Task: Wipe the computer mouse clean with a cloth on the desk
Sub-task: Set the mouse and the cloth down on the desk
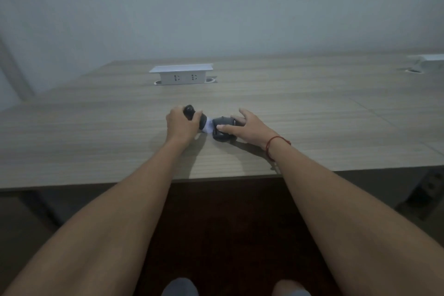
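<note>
On the wooden desk (312, 127) a black computer mouse (222, 133) lies near the middle. My right hand (249, 127) grips it, thumb on its near side and fingers spread over its far side. My left hand (180, 126) is closed around a dark rounded object (188, 110) whose end points at the mouse; I cannot tell what it is. A pale whitish patch (208, 127) shows between that object and the mouse; it is too blurred to tell whether it is cloth. A red string (272, 145) circles my right wrist.
A white pop-up socket box (181, 74) stands on the desk behind the hands. A second white box (430, 61) sits at the far right edge. The desk's front edge (216, 176) runs under my forearms, with dark floor and my knees below.
</note>
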Demonstrator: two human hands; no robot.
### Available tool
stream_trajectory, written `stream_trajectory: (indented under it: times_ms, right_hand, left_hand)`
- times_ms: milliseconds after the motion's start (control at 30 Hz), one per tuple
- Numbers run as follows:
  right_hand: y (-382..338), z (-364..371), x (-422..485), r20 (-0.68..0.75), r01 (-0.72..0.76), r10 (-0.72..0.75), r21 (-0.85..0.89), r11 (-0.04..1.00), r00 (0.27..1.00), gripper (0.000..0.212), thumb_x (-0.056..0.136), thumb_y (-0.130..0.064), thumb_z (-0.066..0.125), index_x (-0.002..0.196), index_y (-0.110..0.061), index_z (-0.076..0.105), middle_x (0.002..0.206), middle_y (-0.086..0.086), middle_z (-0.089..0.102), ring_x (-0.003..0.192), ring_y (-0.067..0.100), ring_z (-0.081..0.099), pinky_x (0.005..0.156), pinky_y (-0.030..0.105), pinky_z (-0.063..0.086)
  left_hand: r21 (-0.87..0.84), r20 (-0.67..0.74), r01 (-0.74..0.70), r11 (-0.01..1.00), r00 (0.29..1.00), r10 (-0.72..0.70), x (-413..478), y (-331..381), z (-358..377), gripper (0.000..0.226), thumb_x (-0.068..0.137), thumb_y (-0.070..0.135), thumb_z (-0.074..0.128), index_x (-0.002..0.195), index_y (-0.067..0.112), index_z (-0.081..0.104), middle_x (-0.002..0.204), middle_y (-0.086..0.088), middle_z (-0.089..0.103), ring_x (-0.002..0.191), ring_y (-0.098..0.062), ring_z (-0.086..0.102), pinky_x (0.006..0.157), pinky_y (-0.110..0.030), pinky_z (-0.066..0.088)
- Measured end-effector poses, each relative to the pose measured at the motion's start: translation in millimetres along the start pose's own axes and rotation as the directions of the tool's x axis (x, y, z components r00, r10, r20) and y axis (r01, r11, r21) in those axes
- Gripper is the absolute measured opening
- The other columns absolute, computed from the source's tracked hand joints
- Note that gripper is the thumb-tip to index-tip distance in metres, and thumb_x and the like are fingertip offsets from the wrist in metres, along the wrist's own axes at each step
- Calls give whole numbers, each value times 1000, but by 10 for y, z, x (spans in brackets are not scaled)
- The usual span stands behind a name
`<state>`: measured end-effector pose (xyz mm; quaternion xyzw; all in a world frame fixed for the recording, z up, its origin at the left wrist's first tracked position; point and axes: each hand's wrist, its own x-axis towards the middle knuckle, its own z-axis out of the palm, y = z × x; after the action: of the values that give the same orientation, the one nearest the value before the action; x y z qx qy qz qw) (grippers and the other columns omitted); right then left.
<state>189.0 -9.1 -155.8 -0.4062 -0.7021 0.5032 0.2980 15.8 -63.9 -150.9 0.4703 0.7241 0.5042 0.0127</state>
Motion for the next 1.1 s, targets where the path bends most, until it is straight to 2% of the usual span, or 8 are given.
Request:
stream_trajectory:
  times_ms: [100,200,267,333,467,600,700,1100]
  right_hand:
    - [-23,8,7,-55,22,-16,112,993,998,97,83,-35,75,154,-6,16,155,7,38,139,20,42,112,32,36]
    - [-45,6,26,-262,38,27,239,970,965,63,94,-34,61,143,-2,41,138,9,52,128,23,51,98,26,39]
    - [-8,-2,45,-363,63,43,275,959,931,29,98,-30,52,107,-7,65,103,5,61,97,18,58,86,26,45]
    - [-21,53,-31,-413,58,32,203,978,910,27,100,-26,45,81,-13,58,79,1,52,74,14,47,65,20,41]
    - [-34,301,-190,-353,15,-56,-116,993,934,52,96,-40,50,135,-7,52,137,10,56,125,27,53,105,35,40]
    - [-22,474,-179,-290,64,-182,-372,926,940,49,93,-41,54,131,-8,50,137,12,52,122,29,53,103,42,42]
    - [-10,500,-60,-263,69,-209,-459,886,942,41,95,-36,50,126,-8,51,131,14,52,118,33,53,98,42,44]
    - [79,383,714,-342,-5,-174,-465,885,923,39,96,-33,45,123,-5,50,127,19,52,116,36,52,95,40,44]
  left_hand:
    - [11,-42,81,997,996,-80,-67,-76,-47,29,82,31,71,82,2,67,79,-6,63,84,-27,63,71,-30,46]
    - [97,-41,133,986,991,-129,-137,-131,-95,31,79,38,72,72,9,63,85,-9,68,88,-30,64,73,-32,47]
    - [169,-23,143,975,990,-141,-188,-128,-132,37,79,44,70,69,8,64,85,-12,69,88,-31,63,74,-35,50]
    - [212,-29,138,967,990,-135,-238,-104,-174,43,81,47,66,72,6,66,85,-12,69,88,-32,63,74,-36,49]
    - [257,31,4,966,999,-13,-290,-125,-198,35,90,40,54,109,11,60,117,-13,59,115,-31,53,95,-40,42]
    - [326,329,-181,928,942,68,-281,-198,-107,52,98,36,38,148,21,31,155,-6,32,141,-28,33,112,-47,29]
    - [426,409,-211,880,912,21,-236,-196,-19,51,101,33,28,151,20,26,158,-7,25,141,-29,32,112,-46,26]
    - [495,224,-5,869,967,-122,256,-150,561,49,101,30,27,147,16,31,157,-10,26,140,-28,32,113,-41,25]
